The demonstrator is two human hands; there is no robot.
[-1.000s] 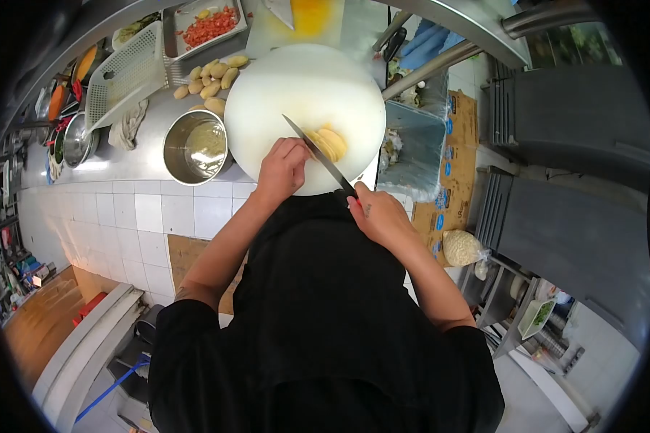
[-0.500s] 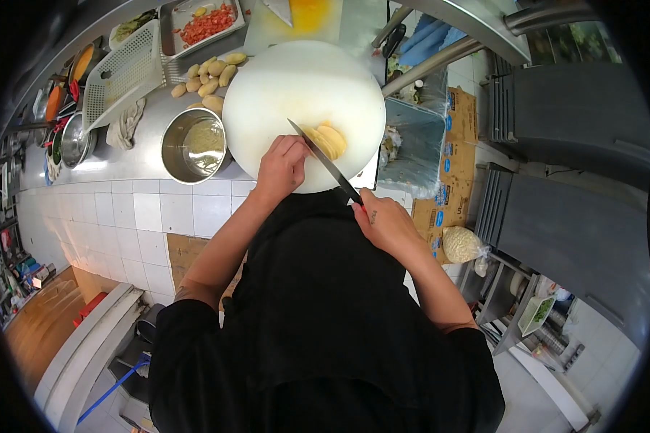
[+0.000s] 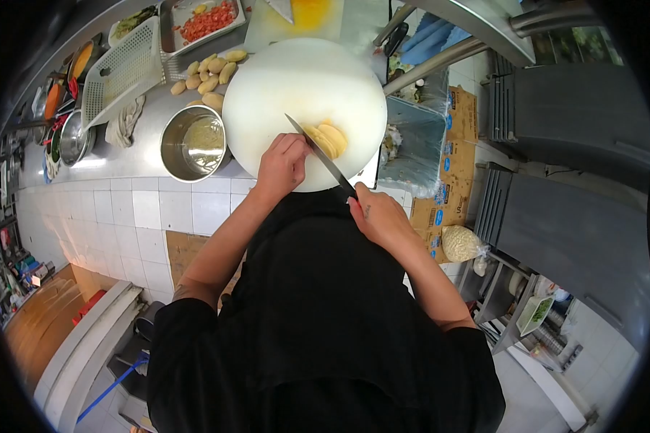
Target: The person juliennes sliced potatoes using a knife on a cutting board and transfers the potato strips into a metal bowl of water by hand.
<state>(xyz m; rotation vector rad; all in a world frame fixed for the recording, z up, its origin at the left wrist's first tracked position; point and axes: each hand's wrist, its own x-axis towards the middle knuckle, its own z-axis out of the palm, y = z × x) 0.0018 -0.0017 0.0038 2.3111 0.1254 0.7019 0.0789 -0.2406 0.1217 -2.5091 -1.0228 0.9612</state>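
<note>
A round white cutting board (image 3: 303, 79) lies in front of me. Pale yellow slices (image 3: 331, 138), looking like potato, overlap on its lower right part. My right hand (image 3: 378, 211) is closed round the dark handle of a knife (image 3: 327, 160), whose blade points up and left along the left side of the slices. My left hand (image 3: 283, 163) has its fingers curled together just left of the blade. Whatever its fingertips press on is hidden behind them.
Left of the board stands a steel pot (image 3: 193, 144), with several whole potatoes (image 3: 209, 85) behind it. A white perforated basket (image 3: 123, 76) and a tray of chopped red pieces (image 3: 208, 25) are further back. A lined bin (image 3: 412, 144) stands at the right.
The knife handle and my right hand shifted slightly right, then back left. My left hand stays curled beside the blade. The whole view has shifted a little.
</note>
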